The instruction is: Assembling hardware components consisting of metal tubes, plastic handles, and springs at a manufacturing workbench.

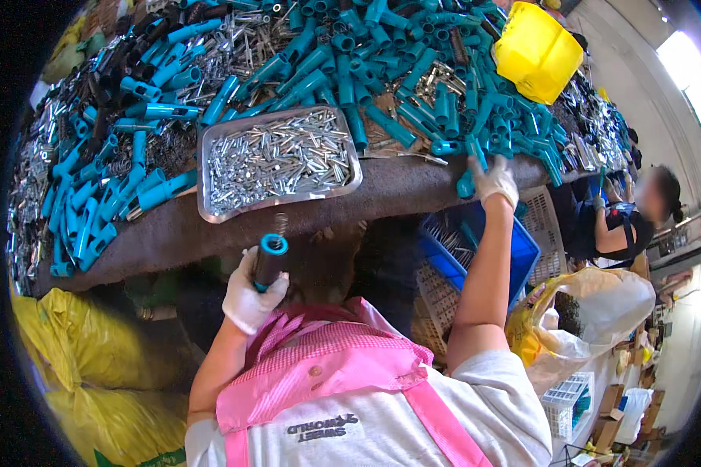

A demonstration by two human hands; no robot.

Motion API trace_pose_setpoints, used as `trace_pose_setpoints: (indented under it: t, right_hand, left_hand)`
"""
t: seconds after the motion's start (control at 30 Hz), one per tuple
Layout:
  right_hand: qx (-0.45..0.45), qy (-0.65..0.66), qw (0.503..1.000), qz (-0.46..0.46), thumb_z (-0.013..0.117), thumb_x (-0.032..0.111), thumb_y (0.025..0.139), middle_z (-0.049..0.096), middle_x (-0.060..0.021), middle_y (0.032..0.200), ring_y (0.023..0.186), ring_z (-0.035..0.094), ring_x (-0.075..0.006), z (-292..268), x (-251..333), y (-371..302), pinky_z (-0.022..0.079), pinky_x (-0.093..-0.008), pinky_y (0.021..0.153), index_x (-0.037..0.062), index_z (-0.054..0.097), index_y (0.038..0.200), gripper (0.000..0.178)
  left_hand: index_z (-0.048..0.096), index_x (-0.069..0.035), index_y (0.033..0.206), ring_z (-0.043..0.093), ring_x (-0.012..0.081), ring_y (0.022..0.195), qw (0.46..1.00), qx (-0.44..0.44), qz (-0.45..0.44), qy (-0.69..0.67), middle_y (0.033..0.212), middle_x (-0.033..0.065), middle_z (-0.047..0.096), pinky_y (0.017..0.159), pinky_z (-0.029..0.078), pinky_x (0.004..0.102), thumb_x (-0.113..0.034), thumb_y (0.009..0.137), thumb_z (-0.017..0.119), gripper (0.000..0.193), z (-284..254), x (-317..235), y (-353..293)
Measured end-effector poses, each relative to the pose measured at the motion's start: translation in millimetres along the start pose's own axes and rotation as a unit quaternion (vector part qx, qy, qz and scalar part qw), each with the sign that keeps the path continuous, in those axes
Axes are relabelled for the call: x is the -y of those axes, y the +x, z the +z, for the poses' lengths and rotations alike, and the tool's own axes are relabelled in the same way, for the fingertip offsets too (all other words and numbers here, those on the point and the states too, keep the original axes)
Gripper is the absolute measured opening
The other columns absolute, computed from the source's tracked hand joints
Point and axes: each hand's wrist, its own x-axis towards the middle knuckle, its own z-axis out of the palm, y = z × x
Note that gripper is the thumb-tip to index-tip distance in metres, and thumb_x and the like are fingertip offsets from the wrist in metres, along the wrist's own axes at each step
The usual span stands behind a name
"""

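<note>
My left hand, in a white glove, is wrapped round a dark handle with a teal rim, held upright in front of the pink apron. A thin coil spring shows just above its open end. At the table's edge, my right hand, also gloved, has its fingers about a teal plastic tube beside the heap of teal tubes; the fingers partly hide it. Between the hands, a metal tray full of small silvery pins stands on the table's front edge.
A yellow container rests on the heap at the far right. Loose metal parts lie among the tubes. Below the table are a blue crate, an open plastic bag and yellow sacks. Another person works at right.
</note>
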Motion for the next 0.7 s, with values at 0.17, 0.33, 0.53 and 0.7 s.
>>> trace_pose_setpoints:
  t: [0.17, 0.33, 0.53, 0.7]
  right_hand:
    - [0.107, 0.483, 0.868, 0.041, 0.069, 0.025, 0.069, 0.061, -0.0086, 0.078, 0.066, 0.057, -0.0184, 65, -68, 46, 0.046, -0.0347, 0.063, 0.0017, 0.059, 0.103, 0.042]
    - [0.211, 0.774, 0.596, -0.033, 0.064, 0.018, 0.079, 0.061, -0.0125, 0.086, 0.067, 0.059, -0.0222, 32, -6, -54, 0.049, -0.0325, 0.060, 0.0046, 0.053, 0.107, 0.033]
    - [0.472, 0.498, 0.665, -0.294, 0.072, 0.012, 0.066, 0.062, -0.0066, 0.075, 0.064, 0.059, -0.0149, -22, 48, -149, 0.048, -0.0284, 0.060, -0.0009, 0.057, 0.103, 0.042]
    - [0.496, 0.303, 0.669, -0.463, 0.078, 0.017, 0.067, 0.063, -0.0043, 0.079, 0.072, 0.058, -0.0112, -26, 75, -166, 0.047, -0.0276, 0.068, 0.0032, 0.059, 0.097, 0.038]
  left_hand:
    - [0.057, -0.004, 0.099, 0.057, 0.0194, 0.074, 0.997, 0.008, 0.010, 0.075, 0.082, 0.0104, 0.060, 0.073, 0.045, 0.0302, -0.016, 0.072, 0.074, 0.034, 14, -30, -2]
    - [0.057, -0.003, 0.101, 0.064, 0.0278, 0.079, 0.982, -0.042, 0.070, 0.168, 0.086, 0.0152, 0.064, 0.074, 0.049, 0.0317, -0.019, 0.071, 0.074, 0.039, 2, -10, -22]
    - [0.054, -0.013, 0.104, 0.062, 0.0327, 0.078, 0.964, 0.037, 0.053, 0.258, 0.085, 0.0136, 0.064, 0.068, 0.050, 0.0386, -0.020, 0.071, 0.068, 0.037, -16, -9, -36]
    - [0.055, -0.012, 0.106, 0.062, 0.0337, 0.080, 0.941, 0.134, -0.026, 0.309, 0.087, 0.0142, 0.064, 0.072, 0.049, 0.0392, -0.028, 0.074, 0.066, 0.038, -26, -12, -57]
